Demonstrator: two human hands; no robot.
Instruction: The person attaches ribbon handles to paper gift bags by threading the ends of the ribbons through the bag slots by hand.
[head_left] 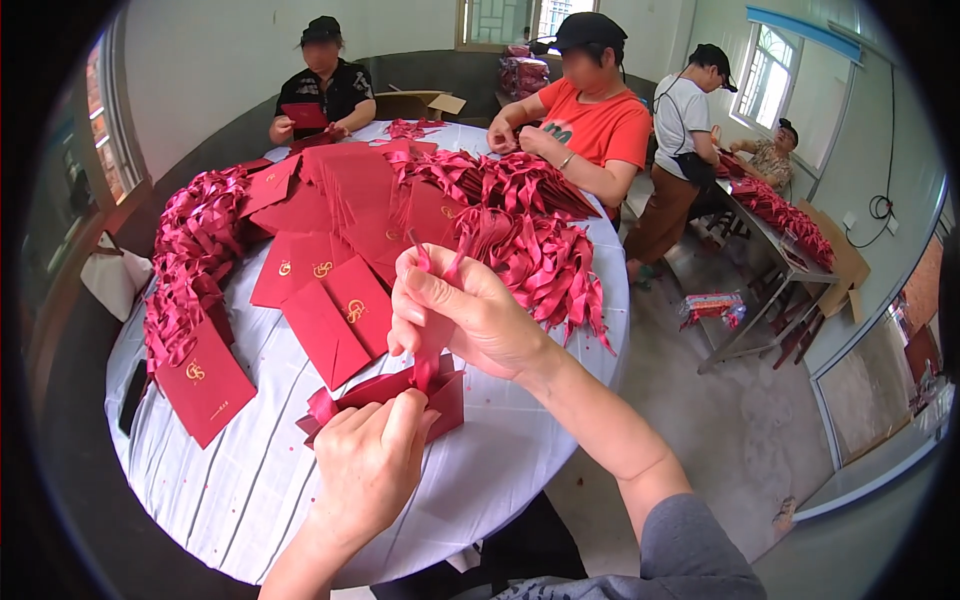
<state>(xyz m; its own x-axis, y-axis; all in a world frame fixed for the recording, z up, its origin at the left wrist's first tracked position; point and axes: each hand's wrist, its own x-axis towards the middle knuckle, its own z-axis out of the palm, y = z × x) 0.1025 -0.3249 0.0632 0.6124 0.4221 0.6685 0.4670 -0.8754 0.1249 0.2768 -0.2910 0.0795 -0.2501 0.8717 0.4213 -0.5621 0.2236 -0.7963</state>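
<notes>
A dark red envelope (400, 392) sits near the front edge of the round, white-covered bench (250, 480) — flap side up, slightly crumpled, its left end pinched flat. A red ribbon (432, 340) rises straight from its middle, pulled taut, and splits into two thin ends (440, 255) at the top.
</notes>
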